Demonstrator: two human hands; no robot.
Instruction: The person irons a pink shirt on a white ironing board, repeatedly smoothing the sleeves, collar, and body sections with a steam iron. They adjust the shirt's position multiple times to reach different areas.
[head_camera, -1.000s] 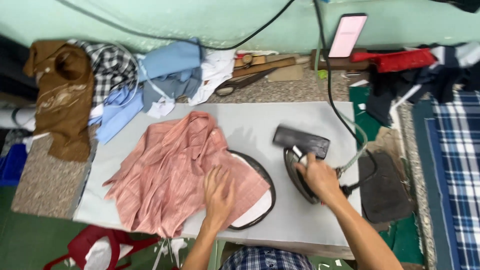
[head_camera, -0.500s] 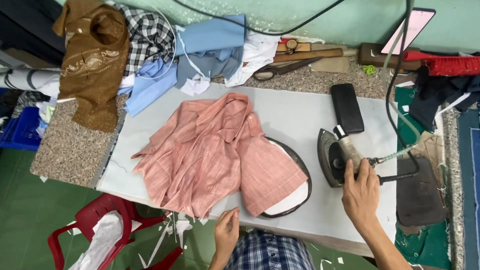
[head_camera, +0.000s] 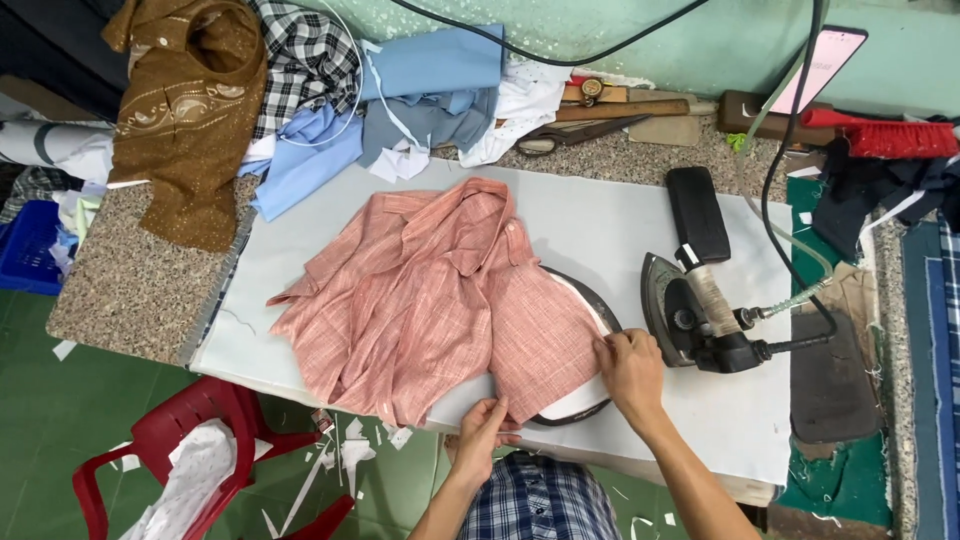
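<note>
Your left hand (head_camera: 483, 432) is at the near edge of the grey ironing pad (head_camera: 600, 225), fingers closed on the lower hem of the pink shirt (head_camera: 430, 300), pinching the cloth between thumb and fingers. Your right hand (head_camera: 630, 368) lies just to the right of it, fingers curled and gripping the shirt's right-hand edge where the cloth is drawn over the oval pressing form (head_camera: 585, 400), a white pad with a dark rim that shows beneath the fabric. The shirt itself lies crumpled across the middle of the pad, collar toward the far wall, one part spread over the form and the rest bunched to the left, with its lower edge hanging slightly past the near edge. The iron (head_camera: 695, 320) rests on the pad just beside your right hand, not touched by either hand, its hose and black cable (head_camera: 790, 150) running up toward the wall. A black flat block (head_camera: 697, 213) lies just beyond the iron. At the far left of the speckled counter (head_camera: 130, 290) sits a heap of garments: a brown one (head_camera: 185, 120), a black-and-white checked one (head_camera: 300, 60) and blue cloth (head_camera: 420, 80). Scissors (head_camera: 570, 135) lie near the wall, a phone (head_camera: 825, 65) leans against it, and a red brush (head_camera: 880, 135) is at far right. A red plastic chair (head_camera: 190, 450) stands on the green floor below.
</note>
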